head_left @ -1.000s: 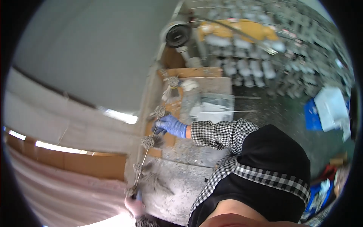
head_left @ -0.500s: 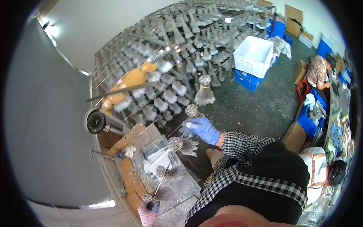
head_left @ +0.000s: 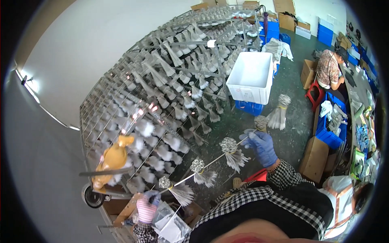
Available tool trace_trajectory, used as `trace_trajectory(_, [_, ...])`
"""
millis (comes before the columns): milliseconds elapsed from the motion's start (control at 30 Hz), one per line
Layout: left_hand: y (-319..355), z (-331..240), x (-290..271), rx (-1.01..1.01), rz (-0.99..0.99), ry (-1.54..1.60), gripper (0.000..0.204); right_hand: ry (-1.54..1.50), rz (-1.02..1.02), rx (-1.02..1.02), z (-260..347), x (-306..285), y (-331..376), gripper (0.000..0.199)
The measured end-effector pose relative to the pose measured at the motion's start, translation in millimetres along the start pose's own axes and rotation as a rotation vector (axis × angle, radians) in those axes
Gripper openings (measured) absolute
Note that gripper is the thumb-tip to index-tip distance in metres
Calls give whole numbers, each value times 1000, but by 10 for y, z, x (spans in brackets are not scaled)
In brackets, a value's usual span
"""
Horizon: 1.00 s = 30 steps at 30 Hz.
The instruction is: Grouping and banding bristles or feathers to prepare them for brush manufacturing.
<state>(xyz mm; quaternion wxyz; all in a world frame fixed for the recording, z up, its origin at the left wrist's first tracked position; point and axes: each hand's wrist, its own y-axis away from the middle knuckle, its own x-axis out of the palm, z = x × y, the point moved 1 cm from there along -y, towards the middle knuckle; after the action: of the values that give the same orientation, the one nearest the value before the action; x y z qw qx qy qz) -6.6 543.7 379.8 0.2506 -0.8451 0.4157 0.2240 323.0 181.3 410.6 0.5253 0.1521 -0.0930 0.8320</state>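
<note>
A thin metal rod (head_left: pixel 212 162) slants between my hands, rising from lower left to right. Several grey-white, tassel-like bundles (head_left: pixel 234 160) hang along it, with knobbly patterned tops and yellow ties. My left hand (head_left: pixel 147 207), in a pink-and-white striped glove with darker fingertips, closes round the rod's lower end. Beside it hangs the leftmost bundle (head_left: pixel 181 193). My right hand (head_left: pixel 262 146), in a blue glove, grips the rod near its far end, between bundles. The outermost bundle (head_left: pixel 278 115) dangles beyond that hand. The gloved fingers partly hide the rod.
A wire rack (head_left: pixel 133 95) full of similar bundles stands ahead and left, with an orange-brown cloth-like thing (head_left: pixel 111 162) at its near end. A white bin (head_left: pixel 249 87) sits on a blue one. A small fan (head_left: pixel 94 197) and worktop are lower left; at right, a seated person (head_left: pixel 329 69).
The view has swung left-down to right. The rod, held by both hands, has moved off the worktop and lies flatter, its right end farther right. Both hands keep their hold.
</note>
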Motion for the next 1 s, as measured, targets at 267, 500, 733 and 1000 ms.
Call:
trace_trajectory(267, [-2250, -776, 1233, 420, -196, -384, 33, -74, -369, -275, 404, -1217, -699, 32])
trace_trajectory(500, [-3983, -1319, 2651, 534, -26, -178, 42, -62, -582, -484, 722, -2049, -1234, 30])
trace_trajectory(733, [-5283, -2051, 4095, 721, 215, 62, 30, 33, -765, -585, 1164, -2894, -1740, 30])
trace_trajectory(1000, [-6240, -2949, 5449, 814, 274, 69, 30, -75, -976, -530, 1695, -3885, -2369, 32])
